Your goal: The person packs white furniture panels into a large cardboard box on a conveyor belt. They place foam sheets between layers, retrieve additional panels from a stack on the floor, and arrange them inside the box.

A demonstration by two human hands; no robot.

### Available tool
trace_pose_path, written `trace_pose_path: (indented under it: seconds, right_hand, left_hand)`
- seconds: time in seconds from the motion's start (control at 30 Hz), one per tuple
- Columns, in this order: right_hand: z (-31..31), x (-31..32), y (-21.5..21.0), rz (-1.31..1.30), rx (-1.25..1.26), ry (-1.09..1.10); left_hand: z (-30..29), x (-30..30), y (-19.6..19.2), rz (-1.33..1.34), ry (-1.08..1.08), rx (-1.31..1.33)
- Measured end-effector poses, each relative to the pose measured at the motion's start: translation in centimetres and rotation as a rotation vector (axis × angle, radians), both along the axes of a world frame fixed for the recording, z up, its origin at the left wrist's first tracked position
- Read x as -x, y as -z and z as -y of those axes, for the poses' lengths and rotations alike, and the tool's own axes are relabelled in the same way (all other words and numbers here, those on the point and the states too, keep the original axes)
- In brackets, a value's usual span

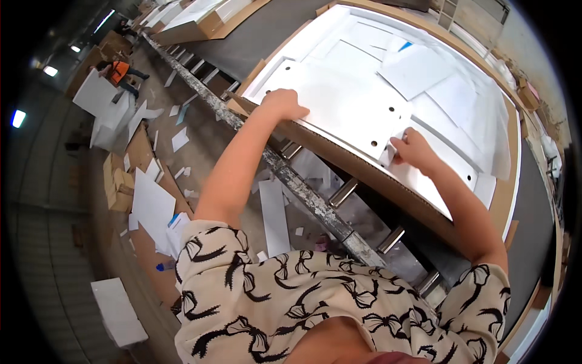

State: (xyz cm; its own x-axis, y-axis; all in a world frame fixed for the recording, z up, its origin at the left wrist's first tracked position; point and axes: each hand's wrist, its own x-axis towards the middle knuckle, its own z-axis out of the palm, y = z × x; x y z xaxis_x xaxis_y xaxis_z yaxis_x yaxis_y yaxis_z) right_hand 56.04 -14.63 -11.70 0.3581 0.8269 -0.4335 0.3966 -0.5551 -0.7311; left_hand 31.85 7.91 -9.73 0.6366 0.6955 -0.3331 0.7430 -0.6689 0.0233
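A shallow open cardboard carton (357,156) lies in front of me, with white panels packed in it. The nearest white panel (339,103) is flat and has several dark round holes. My left hand (282,104) is closed at that panel's near left edge, its fingertips hidden and its thumb stretched along the surface. Further right, my right hand (416,150) pinches a small white block (390,155), perhaps foam, at the gap beside another holed panel (442,148). White sheets (415,70) and clear plastic film (485,97) lie on the carton's far side.
The carton rests on a roller conveyor with a paint-worn metal rail (291,176) and steel rollers (344,192). More cartons (197,24) stand farther along it. Scraps and white boards (151,206) litter the floor at left. A person in an orange vest (116,73) handles white boards there.
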Motion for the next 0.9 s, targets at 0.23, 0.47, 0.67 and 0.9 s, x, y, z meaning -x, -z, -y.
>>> trace_pose_path:
  seconds: [0.23,0.47,0.67,0.9]
  right_hand:
    - [8.0,-8.9,-3.8,0.293,-0.305,0.053]
    - [22.6,-11.5,-1.8,1.075,0.029,-0.184]
    - [20.9,-10.5,-3.3,1.234,0.154,-0.456]
    - [18.6,-11.6,-3.5,0.762,0.266,-0.163]
  left_hand:
    - [-1.5,2.7,0.3,0.349,-0.102,-0.217]
    - [7.8,-7.5,-0.7,0.451,0.404,0.269]
    - [10.8,-9.8,0.4,0.027,0.349,0.061]
    - [10.4,-9.1,1.5,0.020,0.271,0.033]
